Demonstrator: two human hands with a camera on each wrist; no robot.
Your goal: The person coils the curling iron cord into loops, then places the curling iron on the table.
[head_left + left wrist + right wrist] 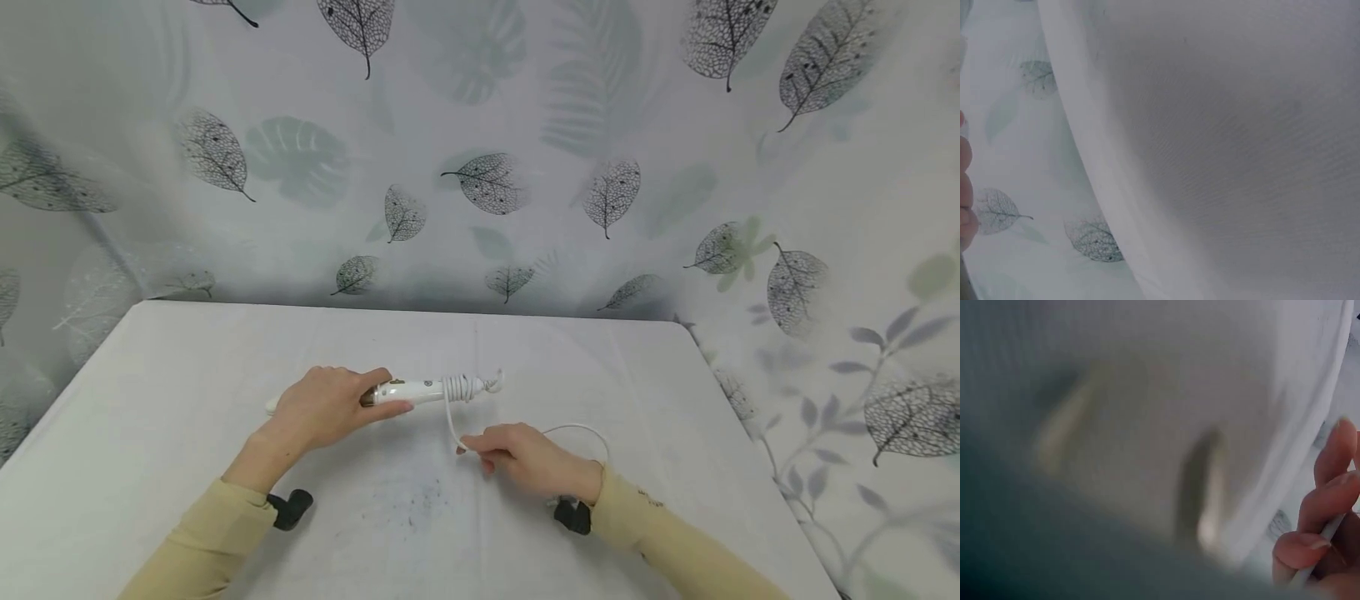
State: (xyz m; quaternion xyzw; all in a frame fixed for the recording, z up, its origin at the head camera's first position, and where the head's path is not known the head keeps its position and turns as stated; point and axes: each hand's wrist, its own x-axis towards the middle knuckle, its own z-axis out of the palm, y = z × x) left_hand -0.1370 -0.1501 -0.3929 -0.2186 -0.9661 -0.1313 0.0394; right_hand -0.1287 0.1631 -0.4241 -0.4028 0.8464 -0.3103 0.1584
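White cloth [645,375], thin coiled cord [458,388]

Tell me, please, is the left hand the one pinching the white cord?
No, the left hand grips the white device, while the right hand pinches the white cord.

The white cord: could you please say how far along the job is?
If winding: cord already circles the wand several times; the left hand grips the wand, the right hand holds the cord; a loose length remains. It could be unwinding; I cannot tell.
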